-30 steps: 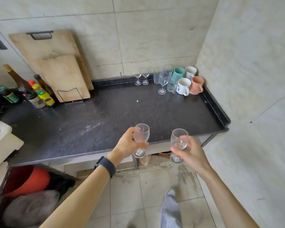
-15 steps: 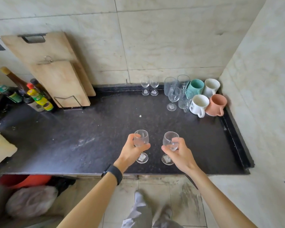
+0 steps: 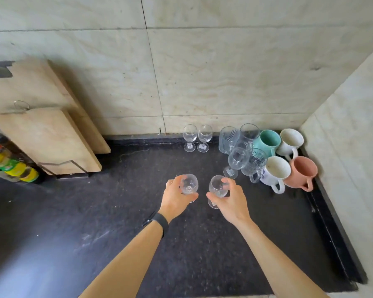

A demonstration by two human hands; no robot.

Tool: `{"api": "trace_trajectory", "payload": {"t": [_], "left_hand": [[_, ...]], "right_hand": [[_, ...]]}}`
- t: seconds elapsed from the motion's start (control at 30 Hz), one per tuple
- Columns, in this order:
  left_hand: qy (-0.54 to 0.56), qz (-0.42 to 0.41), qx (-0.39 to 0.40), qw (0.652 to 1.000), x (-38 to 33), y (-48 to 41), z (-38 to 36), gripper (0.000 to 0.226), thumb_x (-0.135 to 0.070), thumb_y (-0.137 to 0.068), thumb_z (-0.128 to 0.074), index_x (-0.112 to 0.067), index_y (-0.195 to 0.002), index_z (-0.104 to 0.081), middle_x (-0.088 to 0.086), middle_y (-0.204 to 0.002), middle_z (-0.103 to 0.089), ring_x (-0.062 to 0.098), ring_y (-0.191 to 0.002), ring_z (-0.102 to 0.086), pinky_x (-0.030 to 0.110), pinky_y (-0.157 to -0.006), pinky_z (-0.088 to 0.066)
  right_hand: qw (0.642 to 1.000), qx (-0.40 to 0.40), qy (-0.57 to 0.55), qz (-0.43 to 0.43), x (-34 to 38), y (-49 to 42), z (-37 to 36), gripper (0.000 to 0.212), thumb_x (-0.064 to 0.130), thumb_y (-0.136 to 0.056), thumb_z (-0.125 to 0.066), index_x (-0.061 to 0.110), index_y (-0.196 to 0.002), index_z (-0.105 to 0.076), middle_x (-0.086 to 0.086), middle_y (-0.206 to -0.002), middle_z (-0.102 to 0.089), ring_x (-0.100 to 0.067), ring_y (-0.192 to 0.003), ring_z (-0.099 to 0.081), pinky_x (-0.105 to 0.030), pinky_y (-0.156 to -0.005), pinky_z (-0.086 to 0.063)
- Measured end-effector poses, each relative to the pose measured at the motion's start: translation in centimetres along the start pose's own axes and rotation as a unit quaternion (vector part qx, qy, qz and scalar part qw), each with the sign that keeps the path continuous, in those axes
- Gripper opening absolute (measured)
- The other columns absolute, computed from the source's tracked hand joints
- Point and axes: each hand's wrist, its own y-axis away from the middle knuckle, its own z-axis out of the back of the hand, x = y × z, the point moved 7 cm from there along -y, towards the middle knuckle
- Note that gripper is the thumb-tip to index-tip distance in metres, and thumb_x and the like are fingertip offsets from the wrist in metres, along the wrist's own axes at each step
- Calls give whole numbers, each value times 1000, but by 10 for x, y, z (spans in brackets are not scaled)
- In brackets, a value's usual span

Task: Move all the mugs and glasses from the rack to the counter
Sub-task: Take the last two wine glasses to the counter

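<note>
My left hand (image 3: 174,200) grips a small clear stemmed glass (image 3: 188,184) by its bowl, held upright above the dark counter (image 3: 95,222). Right beside it, my right hand (image 3: 230,201) grips a second stemmed glass (image 3: 218,187) the same way. Both hang over the counter's middle. At the back right corner stand two small stemmed glasses (image 3: 197,137), a taller stemmed glass (image 3: 236,161), clear tumblers (image 3: 228,138), a glass mug (image 3: 255,164), a teal mug (image 3: 267,141), two white mugs (image 3: 275,172) and a terracotta mug (image 3: 302,173). The rack is out of view.
Two wooden cutting boards (image 3: 43,134) lean on the tiled wall at the back left in a wire stand. Sauce bottles (image 3: 11,166) crowd the left edge. A raised black rim (image 3: 332,229) bounds the counter's right side, next to the side wall.
Both hands have carried their glasses forward from past the counter's front edge to over its middle, closer to the cluster of glasses and mugs. The view has moved in over the counter.
</note>
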Motion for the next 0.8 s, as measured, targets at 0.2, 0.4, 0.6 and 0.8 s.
{"api": "trace_trajectory", "payload": {"t": [0.2,0.4,0.6,0.8], "left_hand": [[-14,-40,-34,999,-15,-72,9,56,-37,-71,-81,-37,-117,-51,-17,-108,-49,17,-106,-61,41,-86,-57],[14,-42,-56,997,-23,-124,8,58,-29,-71,-85,-40,-116,-51,-7,-116,-55,9,-93,-65,31,-86,-55],[10,-55,-51,997,-31,-152,6,62,-29,-70,-86,-36,-122,-53,-7,-117,-58,8,-93,-66,33,-88,-57],[8,-47,-46,998,-32,-161,8,63,-30,-70,-87,-35,-123,-53,-8,-119,-57,6,-93,-66,28,-86,-55]], "right_hand": [[1000,-14,13,11,14,-77,-27,68,43,-74,-79,23,-133,-51,6,-122,-61,-15,-113,-58,-35,-95,-49],[999,-34,-9,27,19,-133,-41,68,33,-87,-75,18,-144,-41,1,-138,-53,0,-94,-59,-34,-99,-49],[998,-48,-12,38,23,-166,-40,69,30,-88,-75,17,-145,-38,-2,-139,-50,-15,-102,-65,-31,-95,-49],[998,-44,-23,45,26,-169,-41,68,29,-89,-73,18,-145,-37,-2,-139,-50,-13,-103,-64,-25,-90,-48]]}}
